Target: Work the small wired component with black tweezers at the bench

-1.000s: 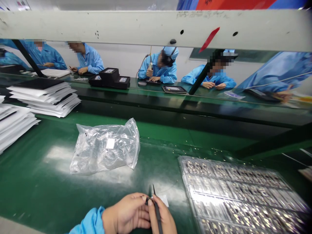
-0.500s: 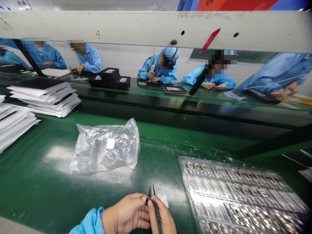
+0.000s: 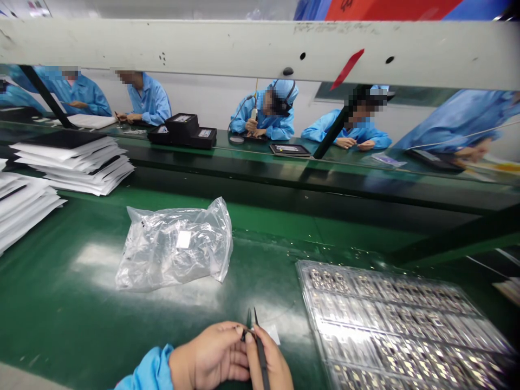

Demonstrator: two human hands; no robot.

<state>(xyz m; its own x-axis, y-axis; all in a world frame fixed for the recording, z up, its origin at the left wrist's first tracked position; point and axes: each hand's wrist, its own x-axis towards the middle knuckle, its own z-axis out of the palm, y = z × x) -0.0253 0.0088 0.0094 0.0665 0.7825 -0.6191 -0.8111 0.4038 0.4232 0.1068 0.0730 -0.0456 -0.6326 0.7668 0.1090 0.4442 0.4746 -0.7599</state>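
Note:
Close together at the bottom middle, my two hands meet over the green table. My left hand pinches a small dark part between thumb and fingers; its kind is too small to make out. Black tweezers are gripped in my right hand, their tips pointing up and away from me, slightly apart. The right fingertips touch the small part or lie right beside it. A small white piece of paper or film lies on the table just behind the right hand.
A clear tray full of small metallic parts lies on the right. Beyond my hands is a clear plastic bag with a white label. Stacked white sheets stand at left. Several people in blue work across a raised shelf.
My hands, the tweezers and the small part hold nearly the same pose. The whole view has shifted very slightly. Across the shelf, the hands of the person at far right have moved a little.

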